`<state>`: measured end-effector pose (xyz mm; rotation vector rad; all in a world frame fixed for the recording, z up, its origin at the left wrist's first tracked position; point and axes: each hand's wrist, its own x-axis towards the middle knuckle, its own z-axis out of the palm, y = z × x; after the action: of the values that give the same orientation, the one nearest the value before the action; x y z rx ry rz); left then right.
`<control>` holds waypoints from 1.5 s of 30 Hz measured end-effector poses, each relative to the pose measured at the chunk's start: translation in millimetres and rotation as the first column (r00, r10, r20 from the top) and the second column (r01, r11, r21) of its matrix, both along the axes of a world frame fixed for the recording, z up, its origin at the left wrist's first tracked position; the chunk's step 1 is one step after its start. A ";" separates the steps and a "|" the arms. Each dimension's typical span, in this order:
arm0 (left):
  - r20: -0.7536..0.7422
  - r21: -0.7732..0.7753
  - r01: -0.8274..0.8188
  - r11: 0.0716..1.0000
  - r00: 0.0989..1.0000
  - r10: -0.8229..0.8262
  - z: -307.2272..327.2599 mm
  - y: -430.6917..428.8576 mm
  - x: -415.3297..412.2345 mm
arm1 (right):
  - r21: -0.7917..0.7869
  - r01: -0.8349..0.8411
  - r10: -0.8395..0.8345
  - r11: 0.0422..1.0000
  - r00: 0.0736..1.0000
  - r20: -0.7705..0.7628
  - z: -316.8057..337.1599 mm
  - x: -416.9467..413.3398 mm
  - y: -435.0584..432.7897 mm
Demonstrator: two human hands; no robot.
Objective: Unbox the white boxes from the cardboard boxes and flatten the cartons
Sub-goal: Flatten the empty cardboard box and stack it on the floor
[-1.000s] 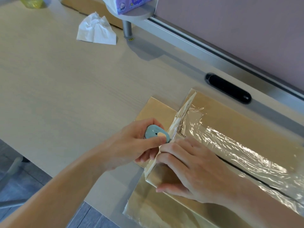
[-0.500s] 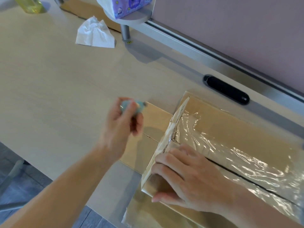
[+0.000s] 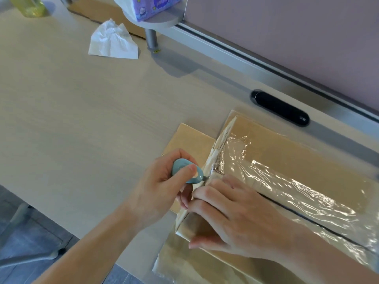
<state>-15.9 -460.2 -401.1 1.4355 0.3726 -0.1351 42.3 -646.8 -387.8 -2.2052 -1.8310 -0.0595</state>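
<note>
crumpled white tissue (image 3: 112,42) on desk (image 3: 61,109), 11 o'clock | yellow bottle (image 3: 30,7), 10 o'clock | purple tissue pack (image 3: 155,5) on grey shelf (image 3: 164,20), 12 o'clock | black slot (image 3: 281,108), 2 o'clock

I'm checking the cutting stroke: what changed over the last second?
The left hand, gripping the small blue oval cutter, swung away to the left off the film-wrapped brown cardboard box, then came back; its tip is again at the box's taped end edge. The right hand kept pressing on that end; the box stayed put.
</note>
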 end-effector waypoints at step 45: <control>0.005 0.413 -0.029 0.910 1.000 0.029 59.6 -40.5 25.5 | -0.399 0.916 -0.606 -0.033 -0.336 -0.721 47.4 -52.7 -197.1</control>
<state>9.6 -500.8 -341.5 1.8483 0.4413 -0.0321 -10.4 -844.0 -340.4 -2.0617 0.6036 0.2601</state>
